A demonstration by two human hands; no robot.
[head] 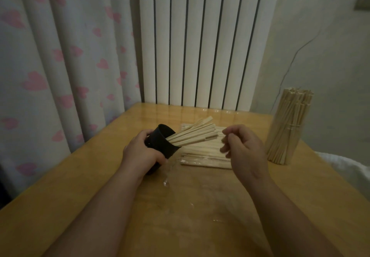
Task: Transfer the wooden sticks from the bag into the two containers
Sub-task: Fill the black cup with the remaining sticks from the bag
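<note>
My left hand (143, 152) grips a black cup (163, 142), tilted with its mouth toward the right. A bundle of wooden sticks (198, 133) juts out of the cup's mouth. Beneath it, more sticks lie flat in a clear plastic bag (202, 156) on the table. My right hand (243, 146) hovers just right of the stick ends, fingers loosely curled, holding nothing. A second, clear container (288, 130) packed with upright sticks stands at the right side of the table.
The wooden table (190, 206) abuts a white radiator (200, 42) at the back and a heart-patterned curtain (60, 66) on the left. Crumpled clear plastic film (168, 178) lies in front of the bag. A white cloth (344, 162) shows at the right edge.
</note>
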